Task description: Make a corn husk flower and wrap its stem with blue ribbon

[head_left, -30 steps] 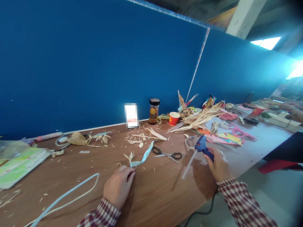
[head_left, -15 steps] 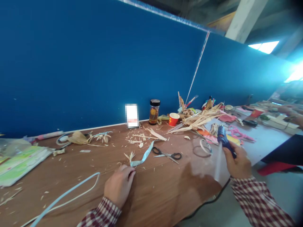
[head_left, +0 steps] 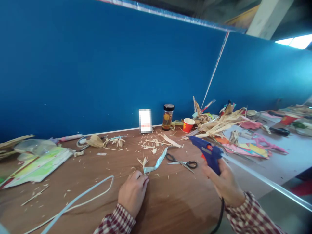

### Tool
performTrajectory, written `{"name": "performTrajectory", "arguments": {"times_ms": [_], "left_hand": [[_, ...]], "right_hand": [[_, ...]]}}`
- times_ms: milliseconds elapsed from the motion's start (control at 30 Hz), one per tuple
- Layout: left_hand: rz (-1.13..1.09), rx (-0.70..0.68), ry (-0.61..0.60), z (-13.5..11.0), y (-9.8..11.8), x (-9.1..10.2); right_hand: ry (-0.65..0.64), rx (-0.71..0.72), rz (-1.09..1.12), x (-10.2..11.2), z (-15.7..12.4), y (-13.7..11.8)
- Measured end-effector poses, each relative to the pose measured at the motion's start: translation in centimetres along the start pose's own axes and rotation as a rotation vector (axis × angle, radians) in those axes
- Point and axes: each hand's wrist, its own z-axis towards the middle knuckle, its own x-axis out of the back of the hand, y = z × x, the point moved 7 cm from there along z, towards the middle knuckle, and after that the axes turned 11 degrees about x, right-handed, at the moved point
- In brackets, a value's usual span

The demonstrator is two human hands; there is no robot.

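Observation:
My right hand point(head_left: 225, 183) is wrapped round the handle of a blue glue gun point(head_left: 207, 153), held above the table with its nozzle pointing left; a clear glue stick point(head_left: 268, 182) juts out behind it to the right. My left hand point(head_left: 133, 193) rests on the brown table point(head_left: 92, 175), fingers curled and pinching the near end of a light blue ribbon point(head_left: 156, 162). A pair of black-handled scissors point(head_left: 181, 161) lies between the two hands. Both sleeves are red-and-white plaid.
A light blue looped strip point(head_left: 78, 198) lies at the front left. Dry straw point(head_left: 219, 122), a red paper cup point(head_left: 188, 124) and a dark-lidded jar point(head_left: 168, 117) stand by the blue wall. Green printed sheets point(head_left: 36, 164) lie at the left. Pink scraps point(head_left: 246, 149) cover the grey table at the right.
My right hand swung the glue gun out to the right, then brought it back left and turned its nozzle toward the ribbon. My left hand stayed on the ribbon end.

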Motion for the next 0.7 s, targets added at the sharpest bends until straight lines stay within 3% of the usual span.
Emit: {"name": "performTrajectory", "arguments": {"times_ms": [133,267,400,700], "left_hand": [[0.008,-0.029,-0.004,-0.3,0.1,0.3],[-0.001,-0.058,0.001,-0.3,0.5,0.5],[0.020,-0.056,-0.021,-0.1,0.6,0.4],[-0.001,-0.071,-0.020,-0.4,0.7,0.2]], "right_hand": [[-0.305,-0.156,0.305,-4.8,-0.8,-1.1],[-0.490,-0.254,0.446,-8.3,-2.1,-1.6],[-0.553,-0.296,0.494,-10.4,-3.1,-1.3],[-0.608,-0.239,0.481,-12.3,-3.0,-2.4]]}}
